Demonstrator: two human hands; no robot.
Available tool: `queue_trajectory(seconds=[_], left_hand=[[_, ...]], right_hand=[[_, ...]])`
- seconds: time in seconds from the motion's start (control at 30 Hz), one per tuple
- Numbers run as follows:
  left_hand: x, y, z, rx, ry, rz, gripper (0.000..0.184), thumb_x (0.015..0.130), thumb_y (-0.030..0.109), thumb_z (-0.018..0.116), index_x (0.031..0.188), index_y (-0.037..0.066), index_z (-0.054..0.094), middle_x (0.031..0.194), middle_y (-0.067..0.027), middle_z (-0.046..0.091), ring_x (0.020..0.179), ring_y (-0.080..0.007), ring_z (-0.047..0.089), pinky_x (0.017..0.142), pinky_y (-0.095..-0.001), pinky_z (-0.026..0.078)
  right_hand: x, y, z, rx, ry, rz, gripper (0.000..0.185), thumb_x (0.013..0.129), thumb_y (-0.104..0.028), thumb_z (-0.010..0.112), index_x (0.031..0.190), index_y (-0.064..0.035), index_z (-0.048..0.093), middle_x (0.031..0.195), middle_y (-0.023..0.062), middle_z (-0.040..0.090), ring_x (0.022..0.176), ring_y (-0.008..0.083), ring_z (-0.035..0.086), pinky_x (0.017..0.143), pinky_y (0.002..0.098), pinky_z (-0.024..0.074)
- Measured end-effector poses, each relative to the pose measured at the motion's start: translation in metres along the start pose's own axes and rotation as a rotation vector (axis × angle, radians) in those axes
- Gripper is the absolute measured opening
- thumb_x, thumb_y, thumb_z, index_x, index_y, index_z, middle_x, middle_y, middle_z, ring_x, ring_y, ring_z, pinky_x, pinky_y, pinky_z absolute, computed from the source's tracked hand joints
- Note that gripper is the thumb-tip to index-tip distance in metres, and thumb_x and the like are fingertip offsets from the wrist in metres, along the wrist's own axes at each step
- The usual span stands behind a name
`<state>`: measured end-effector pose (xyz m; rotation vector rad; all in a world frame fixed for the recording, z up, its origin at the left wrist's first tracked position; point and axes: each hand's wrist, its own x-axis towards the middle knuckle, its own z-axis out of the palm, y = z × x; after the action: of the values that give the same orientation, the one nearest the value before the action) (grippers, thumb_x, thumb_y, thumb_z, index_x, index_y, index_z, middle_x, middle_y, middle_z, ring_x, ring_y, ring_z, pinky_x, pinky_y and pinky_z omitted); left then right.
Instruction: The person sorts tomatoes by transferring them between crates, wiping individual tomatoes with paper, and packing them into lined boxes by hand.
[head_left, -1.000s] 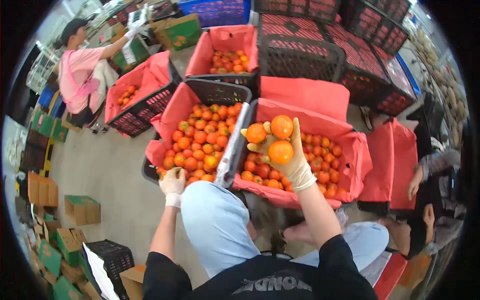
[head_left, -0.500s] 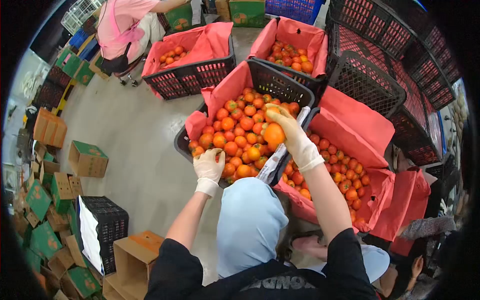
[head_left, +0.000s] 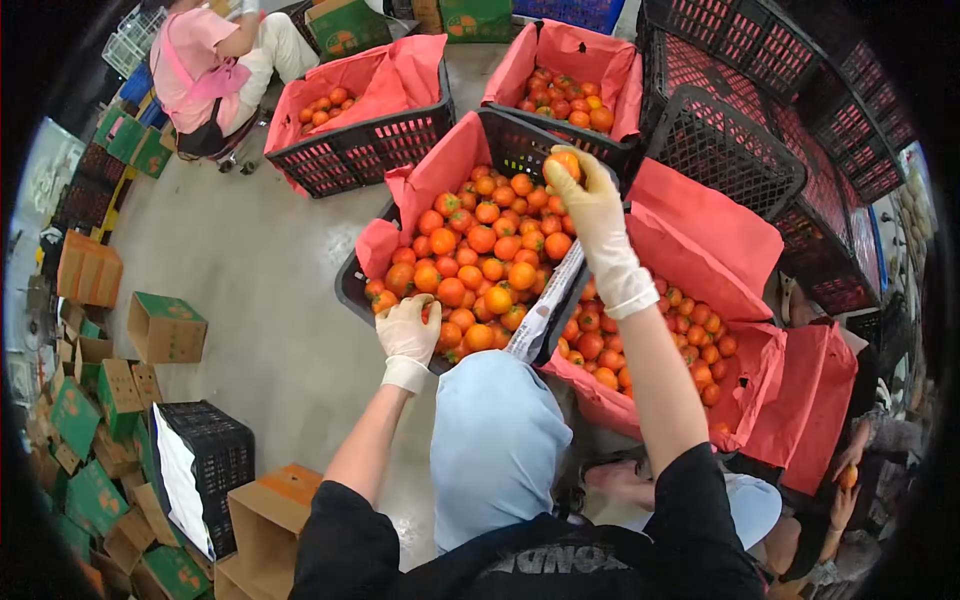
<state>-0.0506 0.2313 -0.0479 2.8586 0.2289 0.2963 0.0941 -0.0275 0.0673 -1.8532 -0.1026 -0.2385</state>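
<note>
- Right hand (head_left: pixel 597 215) grips a tomato (head_left: pixel 566 162) at the far side of the crate (head_left: pixel 512 140).
- Left hand (head_left: pixel 408 330) curls at the crate's near edge; I cannot tell its grip.
- Other tomatoes (head_left: pixel 481 239) lie inside.

I find the gloves (head_left: pixel 406 335) on my left hand (head_left: pixel 410 328) and right hand (head_left: pixel 597 225) thin, matt and rubber-like. I note smooth, glossy skins on the tomatoes (head_left: pixel 482 239); perforated plastic in the crate (head_left: pixel 505 140); matt, creased, paper-like liner (head_left: pixel 450 160) over its left edge; paper-like strip (head_left: pixel 543 308) along its right edge; smooth floor (head_left: pixel 270 280), faintly shiny
</note>
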Motion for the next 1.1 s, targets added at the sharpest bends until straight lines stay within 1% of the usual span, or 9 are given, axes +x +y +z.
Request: queue_trajectory(seconds=[0.13, 0.23, 0.33, 0.53, 0.63, 0.73, 0.93, 1.03, 1.1], left_hand=[[-0.004, 0.001, 0.0, -0.026, 0.008, 0.044, 0.028, 0.085, 0.038, 0.063, 0.099, 0.016, 0.072, 0.085, -0.0059, 0.071, 0.085, -0.025, 0.067, 0.084, -0.0444, 0.045], [0.009, -0.004, -0.004, 0.132, -0.26, 0.072, 0.045, 0.083, 0.042, 0.066, 0.119, 0.016, 0.064, 0.101, -0.0132, 0.068, 0.092, -0.0318, 0.065, 0.083, -0.0463, 0.049], [0.052, -0.015, 0.026, -0.142, -0.028, 0.112, 0.053, 0.082, 0.04, 0.069, 0.124, 0.01, 0.06, 0.105, -0.0192, 0.066, 0.098, -0.0382, 0.063, 0.089, -0.0466, 0.049], [0.103, 0.011, 0.061, 0.068, -0.192, -0.039, 0.054, 0.079, 0.058, 0.065, 0.081, 0.004, 0.066, 0.087, -0.0206, 0.069, 0.08, -0.0385, 0.067, 0.073, -0.0514, 0.053], [0.117, 0.007, 0.101, -0.077, -0.159, -0.104, 0.058, 0.078, 0.053, 0.07, 0.1, -0.001, 0.063, 0.093, -0.0254, 0.068, 0.087, -0.0415, 0.065, 0.08, -0.0501, 0.051], [0.133, -0.016, 0.134, -0.551, -0.233, -0.093, 0.078, 0.075, 0.026, 0.079, 0.137, -0.007, 0.043, 0.131, -0.0237, 0.056, 0.119, -0.0297, 0.055, 0.101, -0.0367, 0.044], [0.187, -0.001, 0.094, -0.776, -0.163, 0.1, 0.067, 0.075, 0.016, 0.078, 0.128, -0.005, 0.043, 0.116, -0.016, 0.055, 0.106, -0.0245, 0.056, 0.096, -0.0345, 0.045], [0.168, 0.089, 0.008, -0.783, -0.262, 0.398, 0.058, 0.076, 0.009, 0.075, 0.125, -0.001, 0.045, 0.116, -0.0112, 0.052, 0.106, -0.021, 0.054, 0.096, -0.0326, 0.044], [0.121, 0.16, -0.047, -0.795, -0.425, 0.568, 0.057, 0.075, 0.007, 0.074, 0.124, 0.001, 0.045, 0.117, -0.0098, 0.052, 0.107, -0.0196, 0.053, 0.095, -0.0323, 0.045]], right_hand=[[-0.047, 0.027, 0.003, -0.176, -0.25, -0.178, 0.052, 0.088, -0.023, 0.07, 0.132, 0.0014, 0.053, 0.127, 0.017, 0.059, 0.118, 0.0222, 0.054, 0.105, 0.0353, 0.0391], [-0.104, 0.018, -0.034, -0.022, -0.125, -0.01, 0.039, 0.094, -0.018, 0.061, 0.127, 0.0013, 0.057, 0.126, 0.012, 0.06, 0.115, 0.0191, 0.056, 0.102, 0.032, 0.0417], [-0.178, 0.015, -0.092, 0.097, 0.054, 0.202, 0.026, 0.097, -0.008, 0.055, 0.121, 0.0013, 0.059, 0.123, 0.0098, 0.061, 0.11, 0.0161, 0.058, 0.094, 0.0288, 0.0476], [-0.329, 0.056, -0.217, 0.01, 0.511, 0.542, 0.025, 0.099, -0.014, 0.054, 0.118, -0.001, 0.062, 0.116, 0.0081, 0.065, 0.093, 0.0129, 0.064, 0.079, 0.0256, 0.0515], [-0.393, 0.06, -0.252, 0.147, 0.82, 0.636, 0.027, 0.101, -0.024, 0.052, 0.113, -0.0037, 0.065, 0.103, 0.0064, 0.069, 0.08, 0.013, 0.066, 0.069, 0.0265, 0.051], [-0.441, 0.061, -0.26, 0.351, 1.014, 0.802, 0.034, 0.101, -0.033, 0.049, 0.105, -0.0058, 0.067, 0.096, 0.0047, 0.071, 0.076, 0.0138, 0.067, 0.064, 0.0256, 0.0485], [-0.463, 0.126, -0.288, 0.949, 1.218, 0.873, 0.061, 0.096, -0.05, 0.05, 0.137, -0.0056, 0.043, 0.13, 0.0142, 0.056, 0.121, 0.0245, 0.052, 0.105, 0.0434, 0.039], [-0.497, 0.296, -0.322, 0.549, 0.999, 0.541, 0.07, 0.091, -0.058, 0.053, 0.139, -0.0085, 0.044, 0.138, 0.0114, 0.052, 0.126, 0.0289, 0.048, 0.109, 0.0473, 0.0353], [-0.458, 0.291, -0.357, 1.659, 1.195, 0.593, 0.06, 0.091, -0.055, 0.056, 0.131, -0.0113, 0.053, 0.134, 0.0154, 0.055, 0.122, 0.0329, 0.052, 0.104, 0.0489, 0.0429]])
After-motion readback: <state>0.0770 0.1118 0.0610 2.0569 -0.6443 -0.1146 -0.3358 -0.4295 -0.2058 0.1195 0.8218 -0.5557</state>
